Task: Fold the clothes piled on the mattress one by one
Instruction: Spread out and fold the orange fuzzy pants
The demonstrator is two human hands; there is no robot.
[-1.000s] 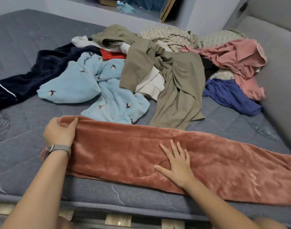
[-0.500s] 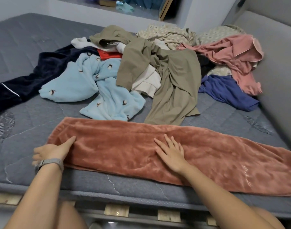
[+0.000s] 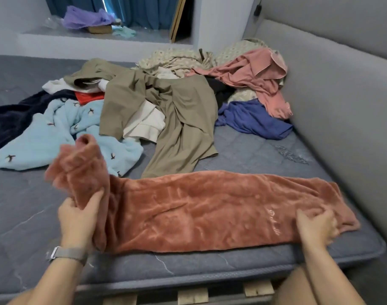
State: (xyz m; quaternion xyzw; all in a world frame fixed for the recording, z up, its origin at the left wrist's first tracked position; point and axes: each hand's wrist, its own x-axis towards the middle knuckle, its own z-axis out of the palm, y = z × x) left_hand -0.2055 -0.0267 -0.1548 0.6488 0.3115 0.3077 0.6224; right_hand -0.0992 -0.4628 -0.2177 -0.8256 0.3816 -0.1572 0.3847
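**Rust Fleece Garment: Both Ends Gripped on Mattress**

While the rust fleece garment (image 3: 210, 208) lies lengthwise along the near edge of the mattress (image 3: 254, 150), I read both hands in contact with it. I see the left hand (image 3: 78, 219) gripping the left end of the garment, thumb and fingers curled around a bunch of fabric. That end stands raised off the mattress, blurred, with its top folded over in front of the light blue fleece (image 3: 56, 133). A grey watch (image 3: 67, 254) sits on the left wrist.

I see the right hand (image 3: 317, 227) at the right end of the garment, fingers curled into the fabric near the pale embroidered script. How much cloth is pinched, I cannot tell. The middle section of the garment lies flat.

Behind the garment, the clothes pile (image 3: 166, 95) occupies the centre of the mattress:
- olive trousers (image 3: 183, 119), draped over the pile, one leg reaching almost to the rust garment
- a navy garment (image 3: 10, 115) at far left
- a blue garment (image 3: 251, 119) and a pink garment (image 3: 254, 73) at right, against the grey padded wall (image 3: 342, 106)
- patterned beige cloth (image 3: 175, 60) at the rear
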